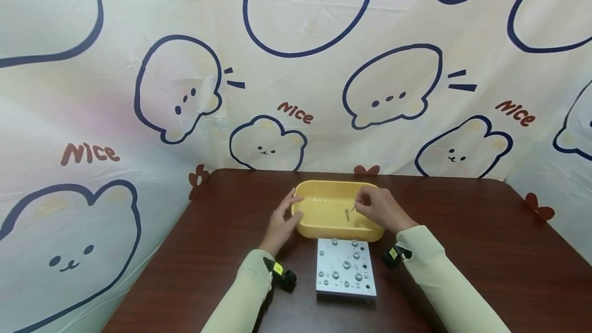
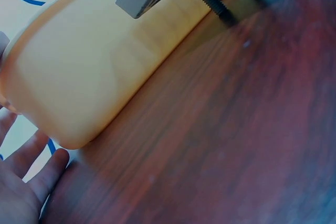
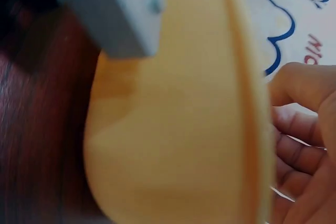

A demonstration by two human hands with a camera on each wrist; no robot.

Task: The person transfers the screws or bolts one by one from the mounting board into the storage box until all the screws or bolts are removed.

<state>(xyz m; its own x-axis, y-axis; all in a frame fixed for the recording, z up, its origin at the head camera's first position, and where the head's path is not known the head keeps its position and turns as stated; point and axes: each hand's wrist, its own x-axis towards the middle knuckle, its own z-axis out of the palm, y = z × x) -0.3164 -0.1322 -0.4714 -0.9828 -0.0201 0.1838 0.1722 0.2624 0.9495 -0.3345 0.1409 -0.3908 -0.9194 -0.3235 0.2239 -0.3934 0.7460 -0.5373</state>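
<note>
A shallow yellow tray (image 1: 339, 233) stands on the table. At its left end my left hand (image 1: 282, 220) holds the rim, thumb on the near side; the left wrist view shows more fingers spread beside the tray's end. Over the right part of the tray, my right hand (image 1: 380, 208) pinches a thin, small screw (image 1: 353, 208) between thumb and fingertips. Another screw (image 1: 347, 215) lies inside the tray close by. In the right wrist view the tray wall (image 3: 178, 129) hides the fingertips and the screw.
A silver metal plate (image 1: 339, 266) with several bolts and holes lies just in front of the tray. Dark brown table (image 1: 185, 281) surrounds both. A printed cloth (image 1: 324, 81) hangs behind and at the sides. Each wrist carries a small black camera (image 1: 288, 281).
</note>
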